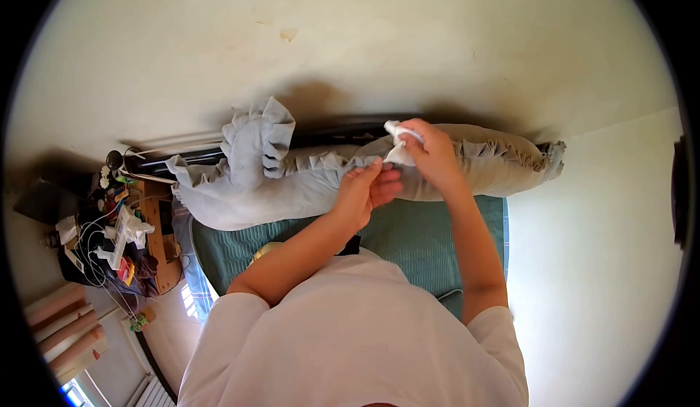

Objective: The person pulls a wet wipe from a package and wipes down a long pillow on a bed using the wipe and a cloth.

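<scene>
A crumpled white tissue [399, 152] is bunched in my right hand [432, 155], with its fingers closed around the upper part. Its lower corner reaches the thumb tip of my left hand [364, 190], which appears to pinch it; the other left fingers are loosely curled. Both hands are just over a long, padded grey cover with ruffled edges [240, 199], which lies along the black headboard rail [335, 131]. One ruffled part of the cover stands up to the left of my hands.
Below the cover spreads a green quilted bed mat [474, 243]. Against the left wall, a wooden cabinet [162, 243] is cluttered with cables, a white power strip [113, 250] and small items. The stained wall [408, 49] rises right behind the headboard.
</scene>
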A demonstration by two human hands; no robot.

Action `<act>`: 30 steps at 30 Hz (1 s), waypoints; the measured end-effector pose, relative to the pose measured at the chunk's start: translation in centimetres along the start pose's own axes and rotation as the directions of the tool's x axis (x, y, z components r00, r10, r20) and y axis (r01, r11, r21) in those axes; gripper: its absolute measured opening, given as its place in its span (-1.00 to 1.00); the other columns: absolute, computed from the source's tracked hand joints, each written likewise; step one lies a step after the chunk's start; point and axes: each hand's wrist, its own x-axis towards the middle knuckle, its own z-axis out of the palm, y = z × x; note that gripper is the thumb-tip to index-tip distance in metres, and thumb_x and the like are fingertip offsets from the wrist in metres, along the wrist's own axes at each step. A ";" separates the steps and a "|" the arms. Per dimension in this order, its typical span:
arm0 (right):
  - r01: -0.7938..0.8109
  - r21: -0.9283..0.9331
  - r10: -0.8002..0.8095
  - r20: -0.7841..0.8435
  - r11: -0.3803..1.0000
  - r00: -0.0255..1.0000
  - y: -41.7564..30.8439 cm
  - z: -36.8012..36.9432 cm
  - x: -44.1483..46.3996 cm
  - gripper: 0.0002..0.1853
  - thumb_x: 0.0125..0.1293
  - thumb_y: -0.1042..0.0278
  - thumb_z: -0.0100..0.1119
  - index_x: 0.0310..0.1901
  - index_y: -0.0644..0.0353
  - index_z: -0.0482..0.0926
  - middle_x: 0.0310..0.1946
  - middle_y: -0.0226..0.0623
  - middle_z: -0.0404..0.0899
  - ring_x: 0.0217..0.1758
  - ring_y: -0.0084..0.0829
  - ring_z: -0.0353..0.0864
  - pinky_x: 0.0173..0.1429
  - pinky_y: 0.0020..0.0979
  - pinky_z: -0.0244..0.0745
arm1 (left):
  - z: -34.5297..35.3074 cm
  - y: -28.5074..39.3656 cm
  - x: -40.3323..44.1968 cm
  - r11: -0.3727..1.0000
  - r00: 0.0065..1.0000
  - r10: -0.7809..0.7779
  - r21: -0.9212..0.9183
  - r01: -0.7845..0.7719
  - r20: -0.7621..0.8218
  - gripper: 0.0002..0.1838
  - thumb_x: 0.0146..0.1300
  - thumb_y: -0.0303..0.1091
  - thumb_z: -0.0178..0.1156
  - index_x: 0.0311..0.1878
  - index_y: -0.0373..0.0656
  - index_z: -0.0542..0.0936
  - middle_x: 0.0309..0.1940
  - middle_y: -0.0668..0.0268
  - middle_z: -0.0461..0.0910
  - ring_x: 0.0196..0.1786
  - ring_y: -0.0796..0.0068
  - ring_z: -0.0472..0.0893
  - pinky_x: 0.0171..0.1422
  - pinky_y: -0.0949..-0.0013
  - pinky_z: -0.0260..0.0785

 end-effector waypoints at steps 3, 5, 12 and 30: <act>0.243 -0.346 -0.209 0.133 0.906 0.969 -0.2 0.0 -2.0 -0.82 0.16 0.40 0.16 -0.18 0.07 0.62 -0.40 -0.24 0.53 -0.30 -0.10 0.54 -0.21 -0.21 0.45 | -0.7 0.4 0.6 0.992 0.990 0.124 0.044 -0.121 -0.063 -0.74 0.36 -0.14 0.09 -0.25 -0.15 0.55 -0.22 0.17 0.65 -0.14 0.31 0.66 -0.13 0.33 0.49; 0.244 -0.358 -0.218 0.111 0.901 0.970 -0.2 -0.5 -3.1 -0.83 0.16 0.42 0.16 -0.19 0.08 0.62 -0.42 -0.25 0.51 -0.33 -0.12 0.53 -0.24 -0.23 0.43 | -0.9 -0.1 0.1 0.984 0.986 0.161 0.079 -0.158 -0.032 -0.75 0.36 -0.14 0.10 -0.26 -0.15 0.55 -0.20 0.17 0.65 -0.12 0.32 0.65 -0.10 0.35 0.47; 0.385 -0.309 -0.381 0.076 0.870 0.921 -2.9 2.5 -2.7 -0.83 0.10 0.49 0.20 -0.23 0.11 0.62 -0.37 -0.29 0.50 -0.26 -0.21 0.53 -0.22 -0.28 0.44 | -3.4 -2.8 0.9 0.915 0.932 0.352 0.177 -0.363 0.090 -0.73 0.40 -0.22 0.05 -0.36 -0.17 0.55 -0.28 0.29 0.66 -0.11 0.48 0.65 -0.08 0.48 0.43; 0.219 -0.441 -0.294 -0.109 0.870 0.950 1.5 -4.9 -3.0 -0.78 -0.11 0.50 0.27 -0.33 0.12 0.62 -0.22 -0.35 0.54 -0.06 -0.20 0.47 0.03 -0.21 0.37 | -3.5 -1.2 -0.1 0.958 0.955 0.288 -0.017 -0.288 0.069 -0.75 0.39 -0.18 0.05 -0.31 -0.14 0.53 -0.21 0.17 0.65 -0.06 0.27 0.64 -0.06 0.42 0.48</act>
